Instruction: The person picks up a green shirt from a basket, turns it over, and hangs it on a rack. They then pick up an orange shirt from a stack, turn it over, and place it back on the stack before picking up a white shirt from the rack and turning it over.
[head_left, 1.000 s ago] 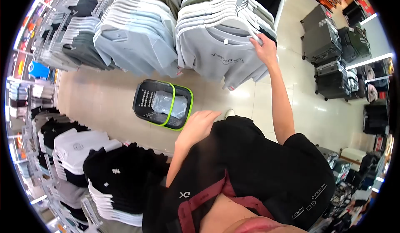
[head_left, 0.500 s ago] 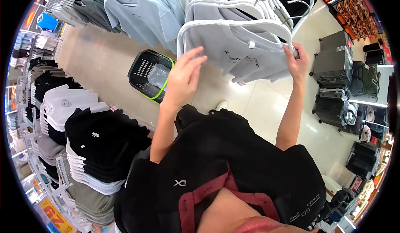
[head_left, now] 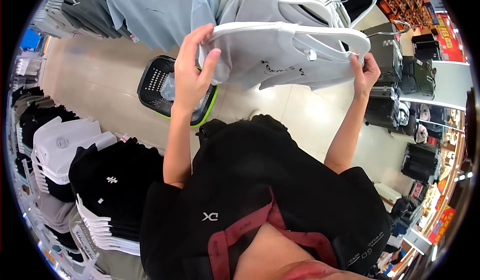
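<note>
Overhead, a head camera looks down an aisle of a clothing shop. At 9 o'clock hang racks of black and white shirts (head_left: 110, 180). Just right of them a black basket (head_left: 152, 82) with a green rim sits on the floor, holding one clear plastic-wrapped packet (head_left: 169, 87). Above the basket, at 11 o'clock, the left hand (head_left: 192, 75) has its grip clamped on one shoulder of a grey T-shirt (head_left: 270, 60). The shirt hangs on a white hanger (head_left: 320, 32) whose long axis runs level from 9 to 3 o'clock between the two hands, in front of a crowded rail of similar shirts. At 2 o'clock the right hand (head_left: 365, 72) has its grip closed on the hanger's other end. Dark suitcases (head_left: 395, 55) stand beyond it.
</note>
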A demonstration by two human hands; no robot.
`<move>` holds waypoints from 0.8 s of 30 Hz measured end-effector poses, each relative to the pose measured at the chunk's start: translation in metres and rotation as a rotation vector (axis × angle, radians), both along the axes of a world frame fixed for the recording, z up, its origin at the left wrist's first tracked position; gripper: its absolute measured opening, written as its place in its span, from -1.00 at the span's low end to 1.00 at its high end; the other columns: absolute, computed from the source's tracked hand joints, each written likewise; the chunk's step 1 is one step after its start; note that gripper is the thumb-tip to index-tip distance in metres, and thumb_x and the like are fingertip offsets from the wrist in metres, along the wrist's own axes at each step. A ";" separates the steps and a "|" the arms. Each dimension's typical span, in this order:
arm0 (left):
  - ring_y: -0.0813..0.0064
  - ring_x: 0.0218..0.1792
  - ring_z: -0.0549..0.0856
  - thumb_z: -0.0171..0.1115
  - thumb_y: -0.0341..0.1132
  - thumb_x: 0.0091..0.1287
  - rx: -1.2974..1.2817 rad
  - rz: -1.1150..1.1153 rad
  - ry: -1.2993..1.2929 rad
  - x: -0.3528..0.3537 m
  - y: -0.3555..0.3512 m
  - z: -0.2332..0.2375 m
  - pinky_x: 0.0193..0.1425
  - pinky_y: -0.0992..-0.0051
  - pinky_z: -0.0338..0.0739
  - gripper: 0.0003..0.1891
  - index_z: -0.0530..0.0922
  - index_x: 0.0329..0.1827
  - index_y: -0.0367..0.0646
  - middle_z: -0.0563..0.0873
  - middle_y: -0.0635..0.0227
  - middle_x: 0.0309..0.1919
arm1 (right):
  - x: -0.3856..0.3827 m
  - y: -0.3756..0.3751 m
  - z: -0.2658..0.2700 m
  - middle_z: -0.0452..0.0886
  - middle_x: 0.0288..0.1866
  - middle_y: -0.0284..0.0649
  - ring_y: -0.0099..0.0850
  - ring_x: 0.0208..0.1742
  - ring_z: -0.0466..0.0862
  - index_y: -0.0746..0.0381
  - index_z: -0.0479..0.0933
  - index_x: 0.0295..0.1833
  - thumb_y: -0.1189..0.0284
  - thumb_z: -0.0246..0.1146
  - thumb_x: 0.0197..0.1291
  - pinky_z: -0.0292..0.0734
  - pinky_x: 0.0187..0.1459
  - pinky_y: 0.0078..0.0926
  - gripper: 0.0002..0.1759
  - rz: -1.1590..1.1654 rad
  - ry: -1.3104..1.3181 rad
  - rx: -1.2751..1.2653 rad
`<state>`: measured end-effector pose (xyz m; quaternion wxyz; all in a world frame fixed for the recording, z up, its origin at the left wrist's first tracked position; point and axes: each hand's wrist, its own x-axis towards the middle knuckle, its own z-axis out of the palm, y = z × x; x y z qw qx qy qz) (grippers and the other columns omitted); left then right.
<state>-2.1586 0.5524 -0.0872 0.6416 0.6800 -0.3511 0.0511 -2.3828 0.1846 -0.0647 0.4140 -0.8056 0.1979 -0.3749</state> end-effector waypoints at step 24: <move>0.69 -0.14 0.64 0.28 -0.45 0.46 -0.150 -0.343 0.442 0.047 0.050 -0.003 -0.02 0.67 0.51 -0.76 0.66 0.12 -0.36 0.75 0.37 -0.12 | 0.034 0.037 0.032 0.64 -0.27 -0.46 -0.70 -0.26 0.52 0.31 0.68 -0.09 0.41 0.42 0.26 0.34 -0.15 -0.74 -0.79 -0.050 -0.028 -0.084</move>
